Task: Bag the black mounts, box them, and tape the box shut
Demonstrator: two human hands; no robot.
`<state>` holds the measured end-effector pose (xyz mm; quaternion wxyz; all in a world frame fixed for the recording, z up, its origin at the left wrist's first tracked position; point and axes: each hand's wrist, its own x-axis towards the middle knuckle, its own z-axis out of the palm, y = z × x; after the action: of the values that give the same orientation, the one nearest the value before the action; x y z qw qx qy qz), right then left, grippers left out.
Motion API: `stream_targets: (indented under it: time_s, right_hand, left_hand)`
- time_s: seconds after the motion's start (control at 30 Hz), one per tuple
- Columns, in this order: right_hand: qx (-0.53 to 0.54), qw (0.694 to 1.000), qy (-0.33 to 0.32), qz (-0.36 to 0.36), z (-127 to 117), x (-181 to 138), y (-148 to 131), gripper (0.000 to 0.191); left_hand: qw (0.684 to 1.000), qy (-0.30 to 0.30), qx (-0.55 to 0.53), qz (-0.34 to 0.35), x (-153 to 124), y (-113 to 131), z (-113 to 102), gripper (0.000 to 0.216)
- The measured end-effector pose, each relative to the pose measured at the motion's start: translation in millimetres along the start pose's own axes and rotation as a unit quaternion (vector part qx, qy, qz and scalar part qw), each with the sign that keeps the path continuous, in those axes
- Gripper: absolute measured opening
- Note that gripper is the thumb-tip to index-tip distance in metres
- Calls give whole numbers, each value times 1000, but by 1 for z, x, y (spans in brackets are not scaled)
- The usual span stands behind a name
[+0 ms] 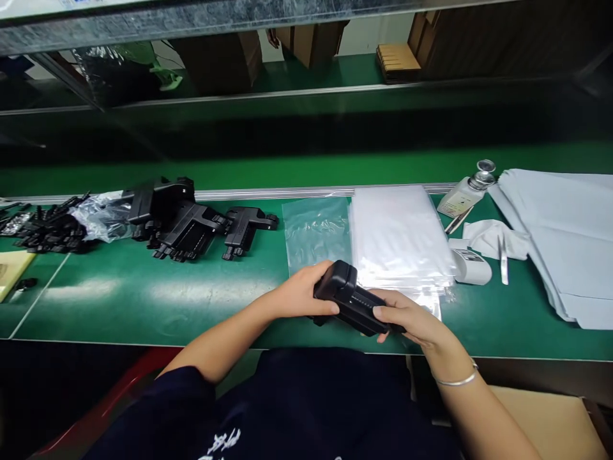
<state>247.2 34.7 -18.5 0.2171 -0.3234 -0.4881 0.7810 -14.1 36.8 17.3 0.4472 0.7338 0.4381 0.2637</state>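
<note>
A black plastic part point(353, 299), elongated, with a blocky raised end and a ribbed flat side, is held tilted just above the near edge of the green surface point(143, 300). The left hand point(301, 294) is closed around its raised end; the right hand point(409, 319) is gripped on its lower end. Just behind lies a stack of clear plastic bags point(397, 236). Similar black parts point(191, 223) are piled well apart to the left.
</note>
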Motion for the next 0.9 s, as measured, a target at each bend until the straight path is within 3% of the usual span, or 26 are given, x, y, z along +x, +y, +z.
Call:
stream_targets:
  time_s: [0.13, 0.17, 0.3, 0.47, 0.53, 0.63, 0.7, 0.8, 0.83, 0.9]
  right_hand:
    - [-107, 973, 196, -66, -6, 5, 11, 48]
    - [-120, 966, 220, -66, -6, 5, 13, 48]
    - [-129, 963, 222, -78, 1, 7, 19, 43]
    - [-296, 878, 286, -244, 11, 3, 17, 29]
    - [-283, 896, 251, -231, 8, 2, 16, 31]
    - [-242, 935, 212, -151, 2, 0, 16, 34]
    - [-286, 912, 239, -170, 1, -2, 17, 28]
    - [-357, 843, 291, -277, 0, -3, 22, 25]
    - [-345, 841, 292, -297, 0, -3, 25, 30]
    - [-278, 876, 261, -295, -1, 0, 32, 46]
  left_hand:
    - [984, 137, -108, -44, -8, -21, 14, 63]
    - [979, 159, -116, -45, -10, -25, 16, 63]
    - [963, 220, -150, -48, -14, -33, 21, 60]
    - [925, 244, -278, -85, -14, -36, 26, 58]
    - [930, 253, -258, -61, -17, -36, 27, 60]
    - [945, 269, -183, -25, -19, -36, 26, 62]
    - [945, 267, -187, -38, -18, -36, 26, 59]
    - [933, 248, -253, -67, -15, -37, 32, 56]
    - [930, 242, -267, -67, -14, -36, 34, 56]
    - [932, 232, -273, -49, -14, -35, 39, 60]
